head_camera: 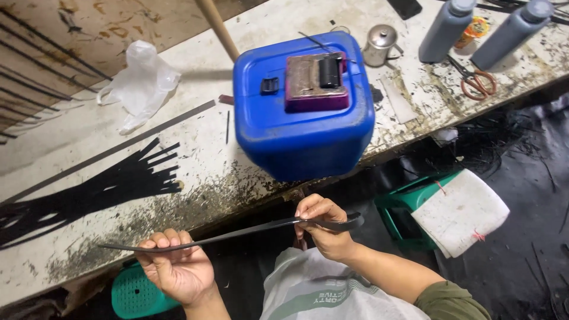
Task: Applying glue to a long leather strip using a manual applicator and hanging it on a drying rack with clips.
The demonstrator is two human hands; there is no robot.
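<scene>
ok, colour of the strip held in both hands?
Black strip, held by left hand and right hand; head view.

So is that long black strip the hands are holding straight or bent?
Bent. The black strip sags between the left hand and right hand, and its right end curls over.

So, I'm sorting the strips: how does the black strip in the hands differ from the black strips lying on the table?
The held black strip is single, while the strips on the table form a fanned pile. The held one hangs in the air, bowed between the left hand and the right hand; the pile lies flat on the table. Both are thin, narrow and black.
</scene>
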